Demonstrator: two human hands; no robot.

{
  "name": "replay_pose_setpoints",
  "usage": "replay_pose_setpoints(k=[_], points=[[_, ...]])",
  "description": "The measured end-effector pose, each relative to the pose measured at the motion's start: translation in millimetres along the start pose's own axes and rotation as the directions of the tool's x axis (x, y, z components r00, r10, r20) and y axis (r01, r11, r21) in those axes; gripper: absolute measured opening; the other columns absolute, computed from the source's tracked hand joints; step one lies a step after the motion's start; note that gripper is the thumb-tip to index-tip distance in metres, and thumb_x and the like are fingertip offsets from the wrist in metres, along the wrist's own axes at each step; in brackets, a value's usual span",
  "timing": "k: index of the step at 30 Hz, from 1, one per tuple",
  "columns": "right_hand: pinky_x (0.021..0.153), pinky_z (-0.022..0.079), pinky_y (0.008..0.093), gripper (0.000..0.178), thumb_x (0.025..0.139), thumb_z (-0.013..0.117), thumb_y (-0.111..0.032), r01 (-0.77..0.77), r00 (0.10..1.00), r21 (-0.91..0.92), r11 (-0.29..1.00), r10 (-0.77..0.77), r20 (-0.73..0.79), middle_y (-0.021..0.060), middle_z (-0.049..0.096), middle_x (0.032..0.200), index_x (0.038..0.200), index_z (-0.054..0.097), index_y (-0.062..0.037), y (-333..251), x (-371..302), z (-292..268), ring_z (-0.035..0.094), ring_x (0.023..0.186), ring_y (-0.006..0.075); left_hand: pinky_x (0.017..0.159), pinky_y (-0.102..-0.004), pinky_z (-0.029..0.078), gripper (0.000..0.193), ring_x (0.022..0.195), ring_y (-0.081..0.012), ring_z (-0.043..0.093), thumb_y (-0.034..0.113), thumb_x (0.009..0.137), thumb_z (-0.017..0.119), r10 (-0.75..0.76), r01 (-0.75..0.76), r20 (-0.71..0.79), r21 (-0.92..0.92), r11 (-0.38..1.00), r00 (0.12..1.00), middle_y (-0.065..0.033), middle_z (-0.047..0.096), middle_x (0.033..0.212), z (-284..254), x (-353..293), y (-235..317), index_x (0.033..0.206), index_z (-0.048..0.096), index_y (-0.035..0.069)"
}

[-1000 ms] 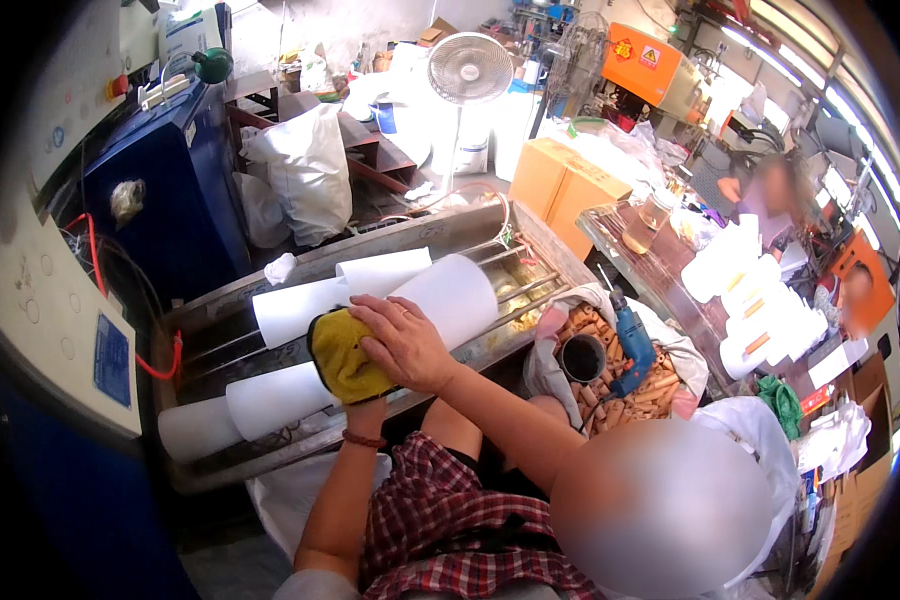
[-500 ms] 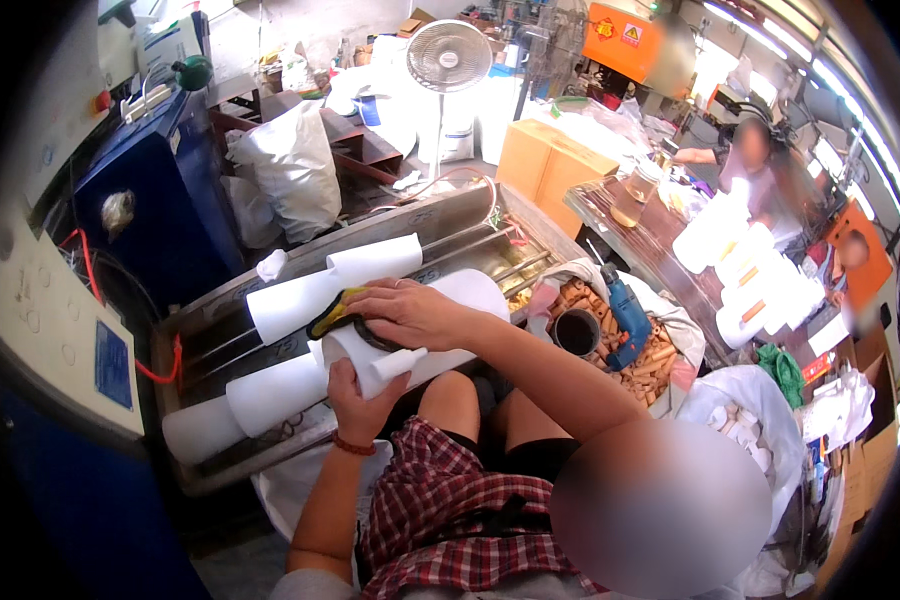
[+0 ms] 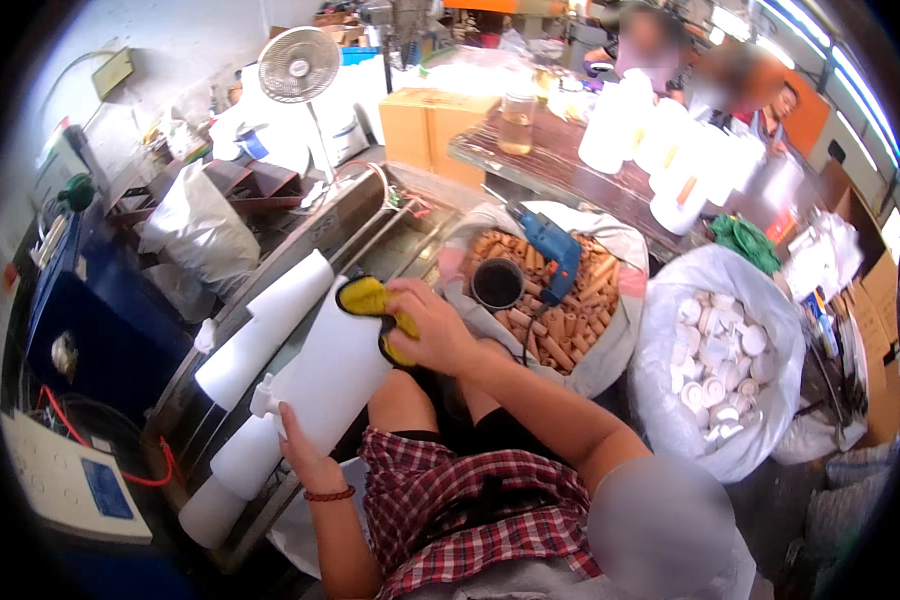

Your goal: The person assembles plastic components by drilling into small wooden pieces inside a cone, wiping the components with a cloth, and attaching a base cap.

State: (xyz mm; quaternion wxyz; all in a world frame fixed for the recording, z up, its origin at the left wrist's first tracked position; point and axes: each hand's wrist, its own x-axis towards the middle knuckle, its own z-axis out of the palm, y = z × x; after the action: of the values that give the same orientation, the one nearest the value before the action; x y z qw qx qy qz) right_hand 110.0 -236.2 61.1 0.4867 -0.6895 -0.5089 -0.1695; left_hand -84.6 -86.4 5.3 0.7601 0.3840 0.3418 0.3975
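Note:
A large smooth white cylinder slants above my lap, with a small white knobbed fitting at its near left end. That end is gripped by my left hand, thumb up beside the fitting, the other fingers mostly hidden. My right hand is closed on a yellow pad with black edges, pressed to the cylinder's far right end. Beyond it, more white cylinders lie over metal rods in a long trough; others lie at its near left end.
Right of my knees, a sack holds brown tubes, a dark cup and a blue power drill. Farther right stands a bag of white round parts. People sit behind a table bearing white containers. A blue cabinet is left.
The view has swung to the right. The white cylinder has tilted more steeply, and my right hand has carried the yellow pad from its near left end to its far right end.

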Motion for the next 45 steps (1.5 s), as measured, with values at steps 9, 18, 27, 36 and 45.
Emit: replay_pose_setpoints(k=[9,18,27,36,45], points=[[0.082,0.048,0.0377,0.031,0.065,0.07,-0.006,-0.084,0.983,-0.466,0.881,0.15,0.106,0.0097,0.057,0.112,0.092,0.055,-0.0061,43,-99,-149,0.057,0.1,0.0322,0.098,-0.039,0.041,0.05,0.117,-0.0252,0.051,0.039,0.098,0.042,-0.291,0.309,0.193,-0.073,0.948,0.937,-0.0124,0.052,0.129,-25,-21,-16,0.132,0.045,0.002],[0.094,0.038,0.0461,0.036,0.077,0.065,-0.029,-0.208,0.807,-0.493,0.845,0.433,0.402,0.0106,0.057,0.115,0.102,0.061,-0.0032,135,-192,-220,0.051,0.107,0.0355,0.092,-0.0345,0.044,0.047,0.108,-0.0232,0.054,0.025,0.092,0.056,-0.256,0.173,0.159,0.405,0.898,0.954,-0.0129,0.054,0.12,-45,-34,-39,0.129,0.042,0.0],[0.081,0.045,0.0397,0.03,0.075,0.068,-0.037,-0.148,0.648,-0.951,0.273,0.753,0.116,0.008,0.064,0.106,0.092,0.07,-0.0123,153,-156,-254,0.06,0.098,0.027,0.099,-0.0345,0.037,0.056,0.111,-0.0211,0.049,0.016,0.085,0.064,0.057,-0.286,0.394,0.554,0.781,0.918,-0.0107,0.049,0.121,-39,-32,-28,0.131,0.035,0.003],[0.072,0.046,0.0381,0.037,0.076,0.073,-0.035,-0.598,0.723,-0.518,0.612,0.691,-0.018,0.012,0.064,0.084,0.094,0.059,-0.0064,105,-109,-239,0.063,0.085,0.0302,0.092,-0.0337,0.042,0.046,0.105,-0.0205,0.052,0.011,0.082,0.066,0.063,-0.311,0.383,0.629,0.712,0.921,-0.0106,0.054,0.113,-31,-32,-28,0.122,0.046,0.003],[0.064,0.05,0.0438,0.029,0.088,0.057,-0.032,0.013,0.596,-0.484,0.875,0.382,0.707,0.0106,0.064,0.09,0.108,0.057,-0.0115,4,-44,-97,0.065,0.074,0.0316,0.083,-0.034,0.047,0.04,0.092,-0.0226,0.06,0.021,0.081,0.071,0.072,-0.468,0.525,0.68,0.564,0.848,-0.0131,0.061,0.099,-16,-26,-13,0.11,0.051,0.003]])
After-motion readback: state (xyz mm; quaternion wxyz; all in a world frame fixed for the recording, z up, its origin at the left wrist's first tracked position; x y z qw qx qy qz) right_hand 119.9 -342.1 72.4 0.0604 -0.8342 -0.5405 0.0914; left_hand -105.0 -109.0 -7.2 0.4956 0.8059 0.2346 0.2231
